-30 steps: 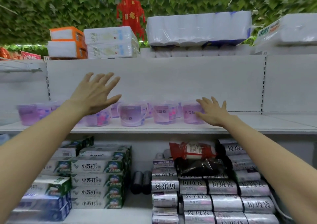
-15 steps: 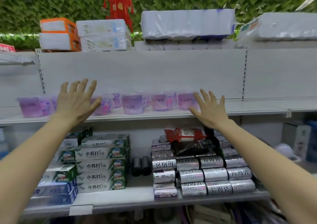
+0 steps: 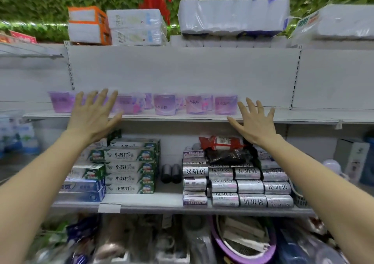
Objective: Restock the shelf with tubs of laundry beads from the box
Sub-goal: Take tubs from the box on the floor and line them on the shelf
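Showing both hands raised before the shelf (image 3: pixel 202 116), fingers spread wide and holding nothing: left hand (image 3: pixel 93 116), right hand (image 3: pixel 255 122). Purple tubs of laundry beads (image 3: pixel 165 104) stand in a row along the shelf, above stacked toothpaste boxes (image 3: pixel 129 167).

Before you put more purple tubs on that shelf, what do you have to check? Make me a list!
1. Left hand free, fingers spread, holding nothing: ok.
2. Right hand free, fingers spread, holding nothing: ok.
3. Purple tubs upright in a row: ok.
4. Bare room on the shelf right of the row: ok.
5. Box in sight to pick from: not ok, it is out of view.
6. Tubs behind the left hand tidy: cannot tell, hidden.
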A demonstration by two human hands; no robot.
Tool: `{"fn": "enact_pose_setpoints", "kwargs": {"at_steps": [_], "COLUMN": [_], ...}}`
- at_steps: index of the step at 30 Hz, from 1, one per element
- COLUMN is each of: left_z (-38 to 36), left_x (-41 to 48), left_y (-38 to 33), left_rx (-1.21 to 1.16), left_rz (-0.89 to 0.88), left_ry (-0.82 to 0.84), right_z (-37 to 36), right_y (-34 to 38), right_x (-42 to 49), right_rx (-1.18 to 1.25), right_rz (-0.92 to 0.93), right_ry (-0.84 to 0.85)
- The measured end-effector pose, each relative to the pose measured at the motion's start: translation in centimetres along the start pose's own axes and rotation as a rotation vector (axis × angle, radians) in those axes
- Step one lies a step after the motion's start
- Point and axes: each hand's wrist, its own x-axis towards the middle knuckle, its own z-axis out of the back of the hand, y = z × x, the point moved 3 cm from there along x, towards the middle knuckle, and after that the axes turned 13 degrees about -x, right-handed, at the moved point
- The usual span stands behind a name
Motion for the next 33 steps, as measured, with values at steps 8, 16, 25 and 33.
{"fn": "enact_pose_setpoints", "kwargs": {"at_steps": [8, 16, 25, 33], "left_z": [2.6, 5.6, 7.6, 8.7], "left_x": [-8.8, -15.6, -18.1, -20.9], "left_y": [1.7, 7.9, 17.7, 28.0], "left_rx": [0.100, 0.205, 0.229, 0.243], "left_rz": [0.147, 0.250, 0.272, 0.231], "left_ry": [0.121, 0.134, 0.148, 0.183], "right_z": [-1.2, 0.1, 3.5, 5.6], "right_y": [6.4, 14.8, 24.9, 36.4], "right_x": [-1.8, -4.4, -5.5, -8.5], "right_rx": [0.134, 0.169, 0.156, 0.180], "right_rz": [0.203, 0.372, 0.397, 0.423], "right_ry": [0.043, 0.039, 0.016, 0.026]}}
